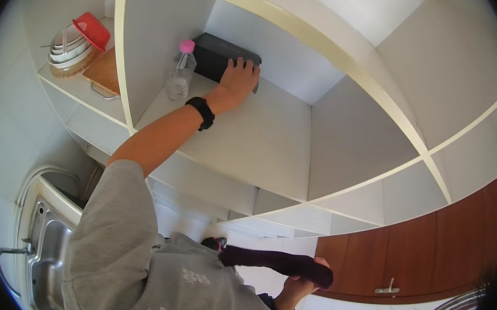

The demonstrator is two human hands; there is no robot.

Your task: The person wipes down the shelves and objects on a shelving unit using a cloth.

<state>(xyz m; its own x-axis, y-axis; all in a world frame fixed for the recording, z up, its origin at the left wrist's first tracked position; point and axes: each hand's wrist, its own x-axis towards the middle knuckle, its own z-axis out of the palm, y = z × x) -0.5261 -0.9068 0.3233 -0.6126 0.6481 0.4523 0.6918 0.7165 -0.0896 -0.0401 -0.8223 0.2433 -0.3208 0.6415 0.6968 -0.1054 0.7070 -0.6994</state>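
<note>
My left hand [240,83] reaches into an open shelf compartment, its fingers curled over the right end of a long black box [212,57]. A small dark piece shows just below the fingers. Left of the box stands a clear plastic bottle [181,78] with a pink cap, upright and apart from my hand. Lower down, my right hand [300,283] is wrapped round the end of a long, dark purple, cloth-like item [276,261]. That item stretches left towards the front of my grey shirt. What it is made of cannot be made out.
Left of the compartment, a shelf holds stacked bowls [68,50], a red basket [92,31] and a wooden board [103,73]. A metal sink [49,258] with a tap is at the lower left. Brown cabinet doors [413,247] stand at the lower right. Pale shelf dividers [404,122] frame the compartments.
</note>
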